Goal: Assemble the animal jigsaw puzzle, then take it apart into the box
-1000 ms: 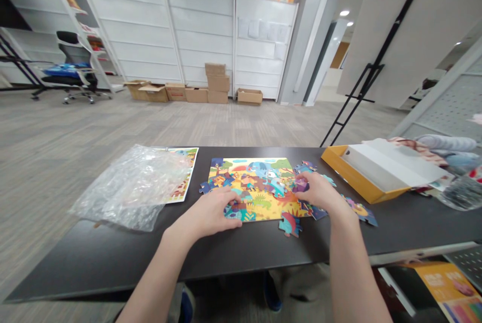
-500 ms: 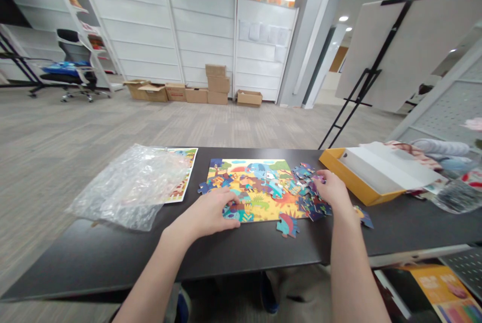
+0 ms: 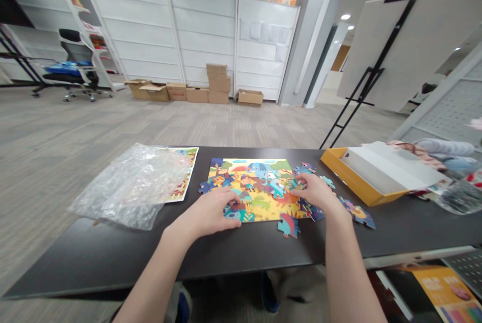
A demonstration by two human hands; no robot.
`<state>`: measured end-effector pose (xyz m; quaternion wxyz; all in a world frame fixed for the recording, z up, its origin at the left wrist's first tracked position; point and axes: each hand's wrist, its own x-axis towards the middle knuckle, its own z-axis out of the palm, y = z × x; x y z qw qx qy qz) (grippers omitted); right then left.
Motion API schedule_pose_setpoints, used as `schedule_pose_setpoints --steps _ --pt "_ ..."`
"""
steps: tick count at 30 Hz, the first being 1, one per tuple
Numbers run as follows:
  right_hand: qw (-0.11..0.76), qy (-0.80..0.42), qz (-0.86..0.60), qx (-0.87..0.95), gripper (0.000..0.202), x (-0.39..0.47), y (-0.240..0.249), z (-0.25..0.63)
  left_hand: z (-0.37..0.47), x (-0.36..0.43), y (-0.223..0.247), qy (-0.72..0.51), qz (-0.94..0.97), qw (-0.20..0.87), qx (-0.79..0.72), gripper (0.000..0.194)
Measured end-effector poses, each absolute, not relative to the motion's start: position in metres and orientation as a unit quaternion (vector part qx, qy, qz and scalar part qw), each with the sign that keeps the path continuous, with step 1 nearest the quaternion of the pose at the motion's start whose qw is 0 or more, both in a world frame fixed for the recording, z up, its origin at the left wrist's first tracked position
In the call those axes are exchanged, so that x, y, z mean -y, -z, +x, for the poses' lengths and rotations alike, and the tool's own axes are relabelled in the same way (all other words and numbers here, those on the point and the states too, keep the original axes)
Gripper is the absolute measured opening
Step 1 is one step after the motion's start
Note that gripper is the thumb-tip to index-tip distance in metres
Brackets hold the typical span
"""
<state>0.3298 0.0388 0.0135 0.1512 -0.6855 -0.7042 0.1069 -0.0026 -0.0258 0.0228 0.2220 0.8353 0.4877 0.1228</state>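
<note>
A colourful jigsaw puzzle (image 3: 253, 182) lies partly put together on the black table (image 3: 113, 252). My left hand (image 3: 211, 210) rests flat on the puzzle's near left corner, fingers spread. At the puzzle's right edge my right hand (image 3: 315, 191) has its fingers curled over a piece; whether it grips the piece is hard to tell. Loose puzzle pieces (image 3: 357, 211) lie to the right of that hand, and one more loose piece (image 3: 288, 224) sits below the puzzle.
A crumpled clear plastic bag (image 3: 130, 185) covers a printed picture sheet (image 3: 184, 172) on the left. An open yellow box (image 3: 361, 175) stands at the right, with cloth and a plastic packet beyond. An easel, cardboard boxes and an office chair stand on the floor behind.
My right hand went right to the loose pieces, then came back left to the puzzle's right edge. My left hand has stayed in place on the puzzle.
</note>
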Motion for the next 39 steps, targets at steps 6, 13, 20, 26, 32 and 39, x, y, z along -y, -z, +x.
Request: schedule_pose_setpoints --steps 6,13,20,26,32,39 --pt "0.263 -0.18 -0.625 0.713 0.028 -0.032 -0.028 0.328 -0.003 0.027 -0.022 -0.131 0.835 0.217 -0.488 0.034" --pt "0.226 -0.444 -0.455 0.738 0.033 -0.008 -0.051 0.269 -0.005 0.028 -0.02 -0.13 0.837 0.215 -0.486 0.033" --pt "0.141 -0.394 -0.478 0.773 0.009 -0.006 -0.047 0.242 -0.004 0.028 -0.02 -0.128 0.842 0.201 -0.483 0.033" --pt "0.115 -0.351 -0.502 0.782 0.01 -0.009 -0.044 0.246 -0.003 0.029 -0.023 -0.125 0.843 0.198 -0.483 0.034" --pt "0.108 -0.311 -0.502 0.8 0.013 -0.01 -0.038 0.241 0.005 0.032 -0.023 -0.147 0.853 0.203 -0.458 0.033" --pt "0.105 -0.316 -0.494 0.803 0.014 -0.008 -0.036 0.237 0.017 0.034 -0.025 -0.128 0.867 0.195 -0.44 0.031"
